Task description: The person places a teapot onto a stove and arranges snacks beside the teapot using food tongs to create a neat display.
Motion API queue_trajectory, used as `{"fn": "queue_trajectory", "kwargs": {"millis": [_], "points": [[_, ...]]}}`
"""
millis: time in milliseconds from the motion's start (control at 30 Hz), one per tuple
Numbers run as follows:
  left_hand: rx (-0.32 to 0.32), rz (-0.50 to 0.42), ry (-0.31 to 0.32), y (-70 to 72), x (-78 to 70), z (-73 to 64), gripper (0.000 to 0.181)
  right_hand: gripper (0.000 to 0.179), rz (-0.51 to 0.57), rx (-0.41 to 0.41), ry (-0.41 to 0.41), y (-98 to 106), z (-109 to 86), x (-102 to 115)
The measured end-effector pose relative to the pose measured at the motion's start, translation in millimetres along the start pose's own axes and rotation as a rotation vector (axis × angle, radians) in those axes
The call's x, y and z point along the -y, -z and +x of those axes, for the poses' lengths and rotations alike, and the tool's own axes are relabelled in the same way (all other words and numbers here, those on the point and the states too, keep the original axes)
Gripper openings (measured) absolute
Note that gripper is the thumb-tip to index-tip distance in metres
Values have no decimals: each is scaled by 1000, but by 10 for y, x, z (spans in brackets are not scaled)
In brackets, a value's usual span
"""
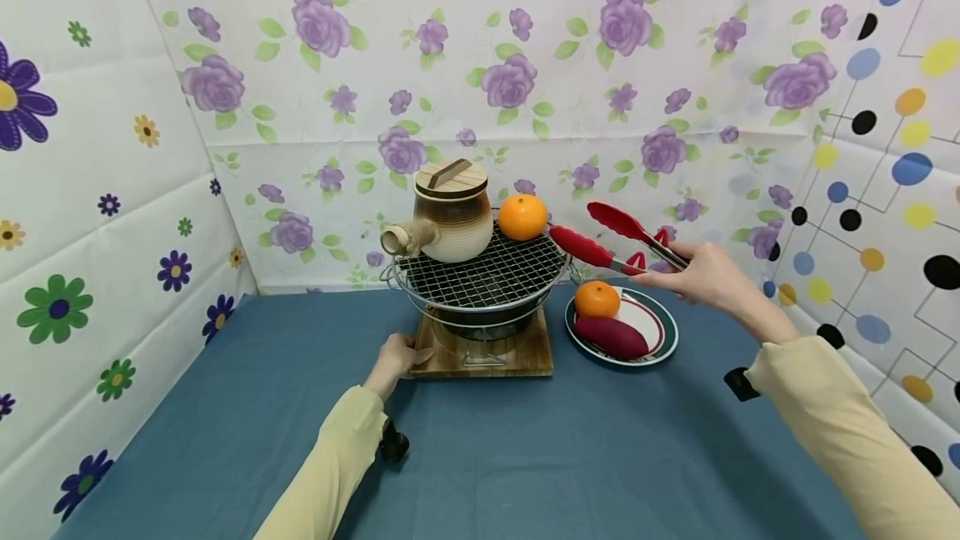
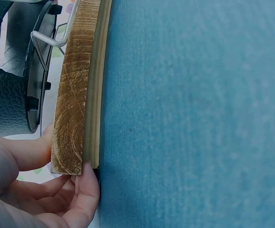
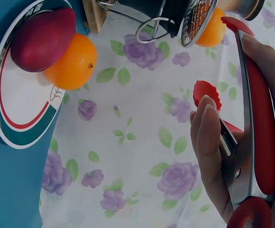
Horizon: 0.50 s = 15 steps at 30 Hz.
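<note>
Left hand (image 1: 396, 357): fingers pinch the left front corner of the board (image 1: 517, 365) beneath the grill (image 1: 487, 283).
Right hand (image 1: 708, 277): fingers grip tongs (image 1: 622, 222), tips apart, right of the grill.
Grill top: pot (image 1: 453, 227) left, orange (image 1: 522, 217) right.
Plate (image 1: 670, 333): right of the grill, with second orange (image 1: 597, 300), sweet potato (image 1: 611, 337).
Bench (image 1: 525, 465): stretches in front of the grill.

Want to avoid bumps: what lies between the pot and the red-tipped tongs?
Head view: an orange on the grill sits between the pot and the tongs.

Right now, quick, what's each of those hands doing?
Left hand: gripping the wooden board at its left front corner.
Right hand: holding red tongs, tips apart.
</note>
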<state>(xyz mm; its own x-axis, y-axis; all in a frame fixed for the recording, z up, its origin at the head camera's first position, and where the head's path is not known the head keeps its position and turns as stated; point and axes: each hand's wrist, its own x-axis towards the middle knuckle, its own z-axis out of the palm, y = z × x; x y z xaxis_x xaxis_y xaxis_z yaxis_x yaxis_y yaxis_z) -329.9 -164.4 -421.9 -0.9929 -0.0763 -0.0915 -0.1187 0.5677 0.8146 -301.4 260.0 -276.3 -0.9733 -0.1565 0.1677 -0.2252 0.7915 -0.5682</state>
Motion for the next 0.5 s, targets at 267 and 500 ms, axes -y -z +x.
{"fn": "queue_trajectory", "kwargs": {"millis": [267,500], "points": [[8,-19,14,4,-12,-5,49,67,0,-2,-29,44,-79,-96],[8,-28,8,7,-12,-22,47,61,-29,-23,-50,69,-140,-168]]}}
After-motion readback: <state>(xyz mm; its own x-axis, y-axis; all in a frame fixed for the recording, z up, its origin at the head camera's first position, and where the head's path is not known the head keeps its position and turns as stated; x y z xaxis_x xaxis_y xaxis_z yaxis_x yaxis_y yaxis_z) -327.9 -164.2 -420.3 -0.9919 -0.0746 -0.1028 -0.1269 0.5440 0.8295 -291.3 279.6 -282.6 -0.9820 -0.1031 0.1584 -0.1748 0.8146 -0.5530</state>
